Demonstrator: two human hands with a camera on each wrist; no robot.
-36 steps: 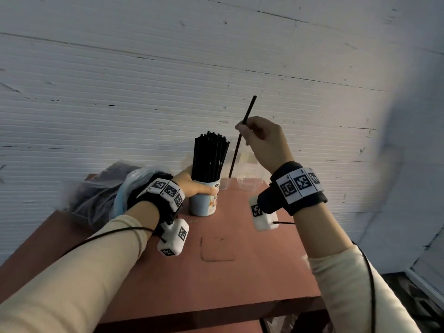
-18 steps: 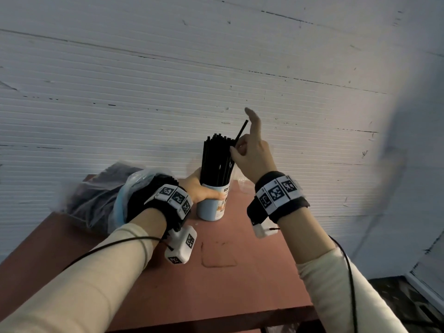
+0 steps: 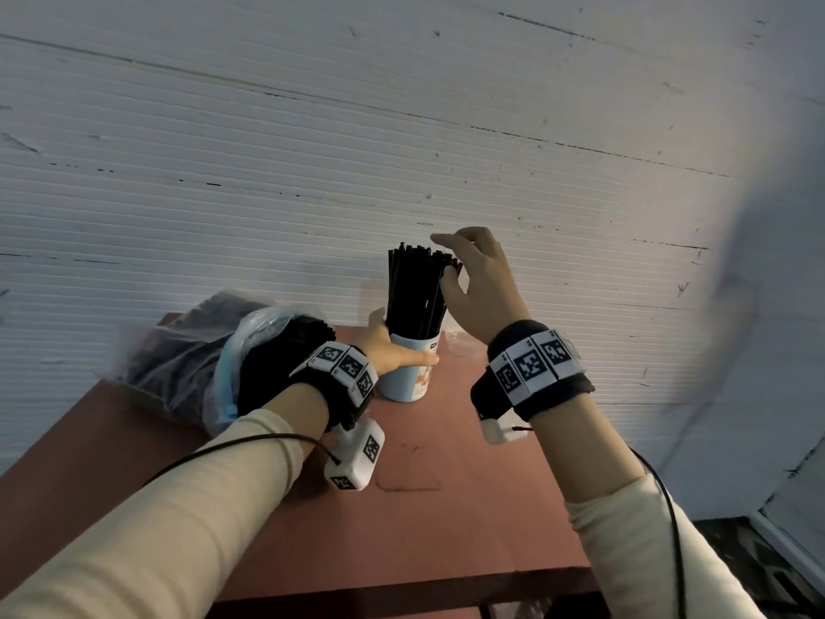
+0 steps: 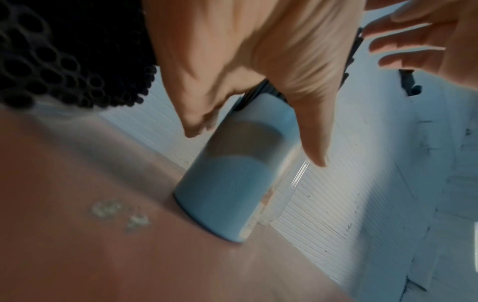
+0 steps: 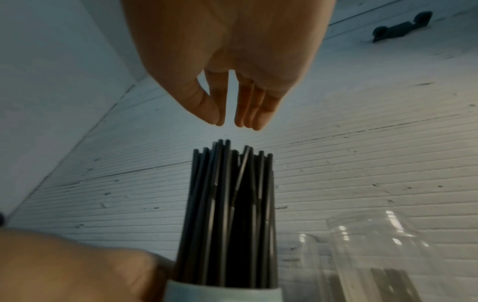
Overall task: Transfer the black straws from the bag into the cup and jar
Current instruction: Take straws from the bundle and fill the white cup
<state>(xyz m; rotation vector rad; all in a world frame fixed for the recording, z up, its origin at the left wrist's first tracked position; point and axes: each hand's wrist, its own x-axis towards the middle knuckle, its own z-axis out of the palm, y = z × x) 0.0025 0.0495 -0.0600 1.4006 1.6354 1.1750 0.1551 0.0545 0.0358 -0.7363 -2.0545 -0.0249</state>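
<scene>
A pale blue paper cup (image 3: 408,377) stands on the red-brown table (image 3: 468,507), packed with upright black straws (image 3: 415,292). My left hand (image 3: 399,355) grips the cup's side, thumb in front; the left wrist view shows the hand (image 4: 253,130) wrapped round the cup (image 4: 227,183). My right hand (image 3: 455,261) hovers at the straw tops, holding nothing. In the right wrist view its straight fingers (image 5: 248,110) point down just above the straws (image 5: 227,204). A clear plastic bag (image 3: 192,355) of black straws lies left of the cup. The clear jar (image 5: 388,255) stands right of the cup.
The table backs onto a white ribbed wall (image 3: 402,149). The table's front edge (image 3: 402,587) runs near my forearms. A dark floor shows at the lower right past the table's right edge.
My right hand brought the single black straw down into the cup and let go of it. The hand now hangs open at the bundle's top. My left hand kept hold of the cup.
</scene>
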